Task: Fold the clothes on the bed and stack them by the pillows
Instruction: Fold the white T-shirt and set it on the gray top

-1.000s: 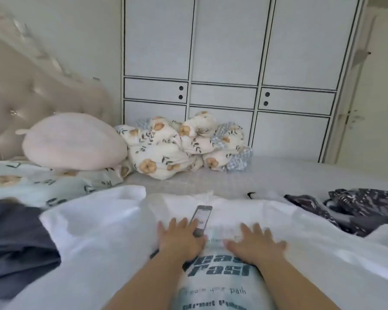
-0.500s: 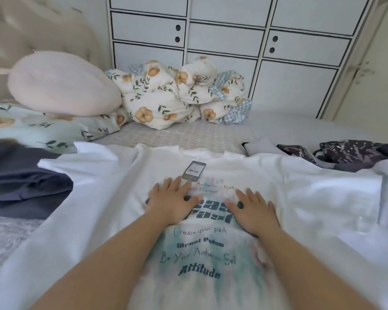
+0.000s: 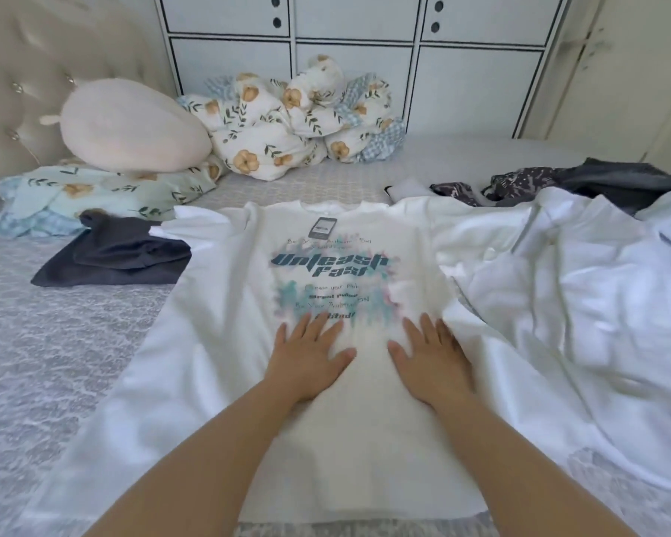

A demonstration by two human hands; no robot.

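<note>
Hands first: our left hand point(image 3: 307, 356) and right hand point(image 3: 429, 358) lie flat, fingers spread, pressing the white T-shirt point(image 3: 338, 420) spread print-up on the bed point(image 3: 55, 343). We should smooth outward to the sleeves (a hang tag point(image 3: 322, 227) sits at the collar) before folding.

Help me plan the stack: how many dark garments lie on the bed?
2: a folded navy garment left of the white T-shirt, and a dark patterned pile far right, possibly several pieces.
</note>
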